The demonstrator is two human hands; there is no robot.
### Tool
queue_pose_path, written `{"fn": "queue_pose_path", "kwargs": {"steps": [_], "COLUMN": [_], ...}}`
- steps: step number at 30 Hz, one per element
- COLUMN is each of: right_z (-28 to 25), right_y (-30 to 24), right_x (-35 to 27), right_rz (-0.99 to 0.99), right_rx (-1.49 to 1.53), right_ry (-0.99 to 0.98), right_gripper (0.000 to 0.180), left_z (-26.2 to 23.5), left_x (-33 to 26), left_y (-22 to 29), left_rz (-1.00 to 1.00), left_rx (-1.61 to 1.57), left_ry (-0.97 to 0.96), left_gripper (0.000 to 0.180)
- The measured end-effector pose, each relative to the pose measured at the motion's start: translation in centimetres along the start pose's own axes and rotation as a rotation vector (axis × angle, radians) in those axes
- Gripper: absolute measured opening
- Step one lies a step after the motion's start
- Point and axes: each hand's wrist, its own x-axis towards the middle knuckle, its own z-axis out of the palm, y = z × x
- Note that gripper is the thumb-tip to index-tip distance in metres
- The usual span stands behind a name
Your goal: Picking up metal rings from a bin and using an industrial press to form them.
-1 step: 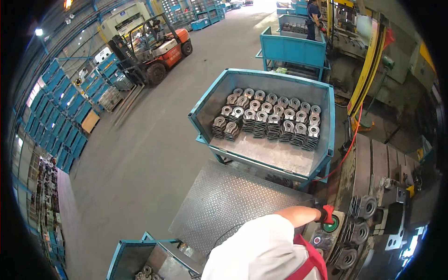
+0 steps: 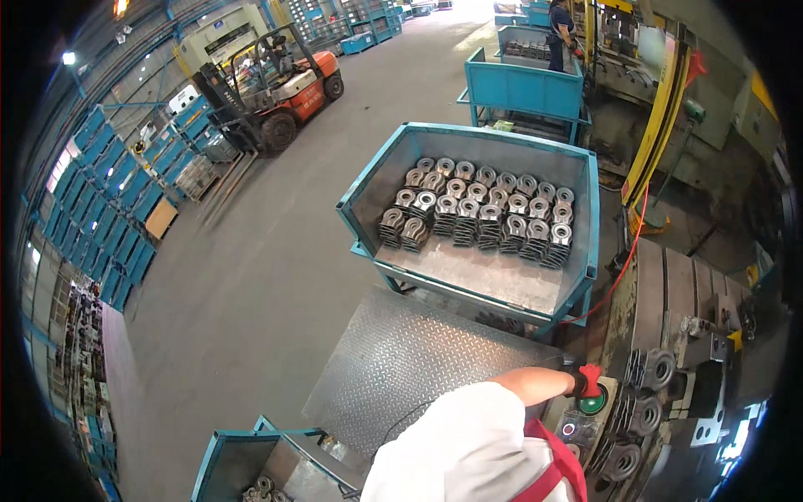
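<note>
My left hand (image 2: 590, 381), in a red glove with a dark wrist band, is at the far edge of a round green push button (image 2: 592, 402). Its fingers look curled in, with nothing visible in them. The button sits on a pale control box (image 2: 577, 429) that also bears a smaller round button (image 2: 569, 430). Beside the box, ring-ended metal parts (image 2: 646, 416) stand in stacked rows at the machine. My right hand is out of sight. The white sleeve and red apron strap fill the lower middle.
A blue-framed bin (image 2: 468, 134) holds rows of ring-ended parts. Before it lies a patterned steel plate (image 2: 418, 347). Another bin (image 2: 209, 460) stands at lower left. A red hose (image 2: 633, 251) hangs at right. Farther off are an orange forklift (image 2: 305, 96) and a person (image 2: 559, 38).
My left hand has shifted very slightly up, and a bit more of the green button shows. Everything else stays the same.
</note>
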Motion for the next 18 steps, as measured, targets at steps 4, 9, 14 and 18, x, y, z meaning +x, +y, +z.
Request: {"fn": "queue_pose_path", "kwargs": {"steps": [4, 9, 14, 18], "right_z": [-2.6, -8.9, -8.7, -6.5], "right_y": [2.5, 10.2, 15.4, 15.4], "right_x": [-1.7, -11.8, -23.0, -27.0], "right_rz": [0.029, 0.231, 0.469, 0.54], "right_rx": [0.034, 0.172, 0.319, 0.62], "right_ry": [0.044, 0.297, 0.588, 0.726], "right_gripper": [0.064, 0.063, 0.063, 0.049], "left_z": [-6.1, -9.6, -6.0, -1.1], "left_x": [-3.2, -4.8, -5.0, -3.8], "left_y": [6.6, 17.7, 30.0, 39.6], "left_rz": [0.161, 0.758, 1.101, 1.186], "left_rx": [-0.076, -0.228, -0.359, -0.291], "left_ry": [0.162, -0.066, -0.264, -0.289], "left_gripper": [0.054, 0.041, 0.044, 0.049]}}
